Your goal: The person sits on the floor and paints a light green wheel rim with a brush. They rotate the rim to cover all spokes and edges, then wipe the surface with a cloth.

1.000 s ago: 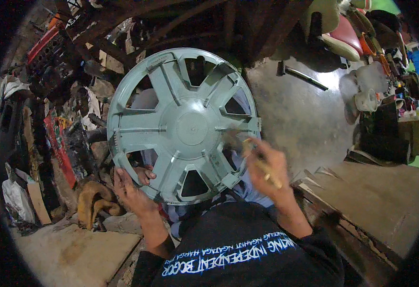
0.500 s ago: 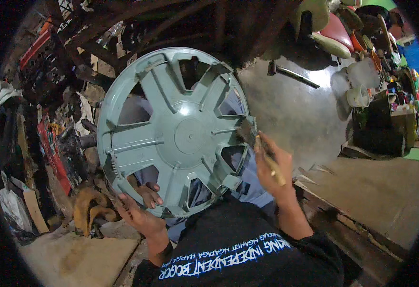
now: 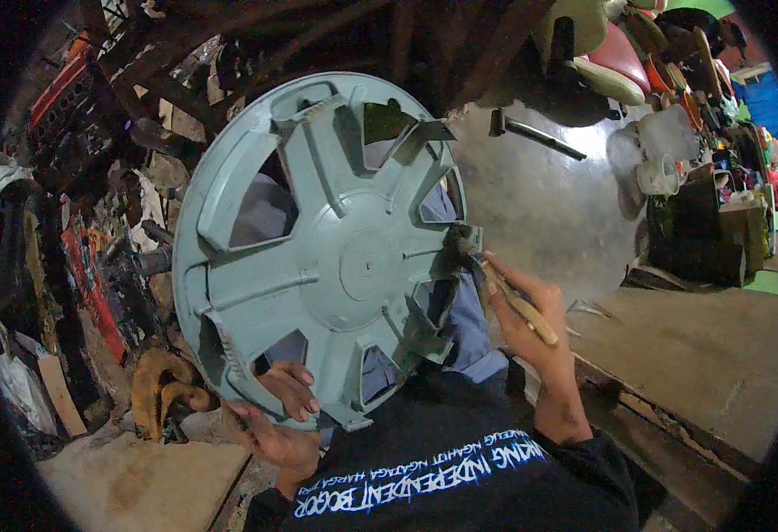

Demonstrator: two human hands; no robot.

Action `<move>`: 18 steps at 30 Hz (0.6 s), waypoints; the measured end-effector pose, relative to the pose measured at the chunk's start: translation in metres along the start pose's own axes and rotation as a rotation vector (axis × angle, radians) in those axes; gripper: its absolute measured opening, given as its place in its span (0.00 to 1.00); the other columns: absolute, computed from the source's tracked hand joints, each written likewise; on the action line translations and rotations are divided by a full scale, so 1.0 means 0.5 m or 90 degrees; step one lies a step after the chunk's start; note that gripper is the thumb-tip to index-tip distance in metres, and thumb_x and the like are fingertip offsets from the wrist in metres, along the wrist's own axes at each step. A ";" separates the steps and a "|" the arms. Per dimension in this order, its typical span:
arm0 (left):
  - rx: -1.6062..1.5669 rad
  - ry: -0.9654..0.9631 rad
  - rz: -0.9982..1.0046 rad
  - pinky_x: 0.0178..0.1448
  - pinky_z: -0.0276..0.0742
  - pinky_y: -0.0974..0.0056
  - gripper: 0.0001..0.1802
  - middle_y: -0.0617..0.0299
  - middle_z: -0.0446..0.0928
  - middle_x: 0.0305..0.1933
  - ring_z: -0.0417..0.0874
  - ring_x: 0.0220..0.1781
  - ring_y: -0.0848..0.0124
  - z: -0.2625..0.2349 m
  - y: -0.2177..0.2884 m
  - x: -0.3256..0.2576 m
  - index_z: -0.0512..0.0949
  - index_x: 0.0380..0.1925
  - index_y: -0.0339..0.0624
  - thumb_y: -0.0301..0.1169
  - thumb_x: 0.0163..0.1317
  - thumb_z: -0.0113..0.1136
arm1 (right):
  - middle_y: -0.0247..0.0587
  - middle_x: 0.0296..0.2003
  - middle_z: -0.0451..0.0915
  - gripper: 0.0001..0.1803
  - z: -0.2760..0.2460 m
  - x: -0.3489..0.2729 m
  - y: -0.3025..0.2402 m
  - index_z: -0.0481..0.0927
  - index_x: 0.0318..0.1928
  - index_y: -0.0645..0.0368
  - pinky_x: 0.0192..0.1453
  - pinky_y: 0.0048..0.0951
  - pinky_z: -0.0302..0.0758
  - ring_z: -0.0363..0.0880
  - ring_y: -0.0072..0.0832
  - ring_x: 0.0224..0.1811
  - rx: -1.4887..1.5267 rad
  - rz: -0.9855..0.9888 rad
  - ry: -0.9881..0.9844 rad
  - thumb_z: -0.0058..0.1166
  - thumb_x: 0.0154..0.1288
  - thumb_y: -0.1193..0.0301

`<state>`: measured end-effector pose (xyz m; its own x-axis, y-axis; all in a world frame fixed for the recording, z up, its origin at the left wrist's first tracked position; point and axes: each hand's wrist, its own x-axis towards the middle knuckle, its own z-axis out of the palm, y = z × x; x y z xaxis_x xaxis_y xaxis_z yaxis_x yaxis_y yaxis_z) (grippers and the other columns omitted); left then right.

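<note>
A pale grey-green wheel cover, its ribbed and clipped face toward me, is tilted up in front of my lap. My left hand grips its lower left rim, with some fingers wrapped through an opening onto the face and others behind the edge. In my right hand is a paintbrush with a pale wooden handle. Its dark bristles lie against the end of a spoke, by a clip on the right rim. My palm partly hides the handle.
On the left are cluttered tools and a red metal rack, with a rusty orange-brown curved metal piece below. At right, a white bucket stands near dark boxes. A metal bar lies on the grey floor.
The wheel cover has tipped and turned a little, its lower edge coming nearer. My right hand and the brush have moved slightly right and nearer. My left hand still holds the rim.
</note>
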<state>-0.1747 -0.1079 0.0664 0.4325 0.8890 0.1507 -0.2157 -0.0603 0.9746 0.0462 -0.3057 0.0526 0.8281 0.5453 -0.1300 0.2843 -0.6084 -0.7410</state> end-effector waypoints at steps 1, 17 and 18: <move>0.018 -0.019 0.003 0.35 0.73 0.56 0.22 0.62 0.63 0.13 0.65 0.14 0.69 0.011 0.013 -0.002 0.67 0.43 0.37 0.47 0.79 0.34 | 0.55 0.38 0.83 0.21 -0.010 0.003 -0.006 0.81 0.57 0.56 0.46 0.40 0.78 0.84 0.49 0.40 0.016 0.022 0.001 0.61 0.63 0.70; -0.013 -0.056 -0.008 0.33 0.73 0.57 0.22 0.61 0.64 0.13 0.65 0.14 0.69 0.012 -0.004 -0.034 0.66 0.47 0.34 0.45 0.79 0.36 | 0.52 0.38 0.83 0.15 -0.050 -0.014 0.065 0.82 0.43 0.63 0.49 0.44 0.75 0.80 0.49 0.43 -0.005 -0.160 0.004 0.63 0.56 0.72; -0.015 -0.063 -0.011 0.33 0.73 0.57 0.22 0.60 0.64 0.13 0.65 0.14 0.69 0.013 -0.008 -0.033 0.66 0.47 0.34 0.45 0.79 0.36 | 0.52 0.37 0.83 0.14 -0.042 -0.016 0.045 0.82 0.43 0.63 0.47 0.43 0.76 0.81 0.49 0.41 0.066 -0.118 -0.007 0.63 0.56 0.72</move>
<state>-0.1751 -0.1251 0.0610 0.5199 0.8408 0.1511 -0.2283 -0.0337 0.9730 0.0563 -0.3360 0.0507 0.7601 0.6498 0.0081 0.3802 -0.4345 -0.8165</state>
